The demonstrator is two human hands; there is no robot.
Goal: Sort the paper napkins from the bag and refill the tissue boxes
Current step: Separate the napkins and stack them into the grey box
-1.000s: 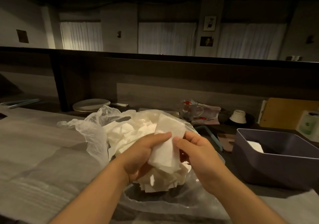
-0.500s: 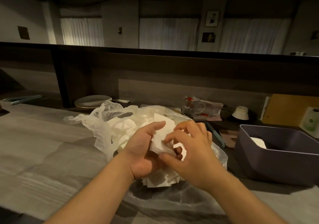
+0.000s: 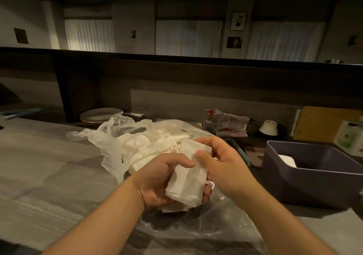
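While your left hand (image 3: 163,178) cups a wad of white paper napkins (image 3: 186,184) from underneath, its fingers curled round the bundle and its thumb lying across the top, your right hand (image 3: 222,164) pinches the upper edge of the same wad between thumb and bent fingers. Both hands hold the bundle just above the near part of a clear plastic bag (image 3: 117,136), which lies open and crumpled on the grey counter (image 3: 39,166). More loose napkins (image 3: 149,146) sit heaped inside the bag, just beyond your left hand. To the right, well apart from the bag, stands a dark purple tissue box (image 3: 314,178) with its top open; a small stack of white napkins (image 3: 286,159) rests inside against its left wall. Farther back, on the lower ledge, a pale plate (image 3: 101,114) lies at the left, a glass mug (image 3: 217,121) sits near the middle on some papers, and a small white bowl (image 3: 268,128) stands upside down to the right of that.
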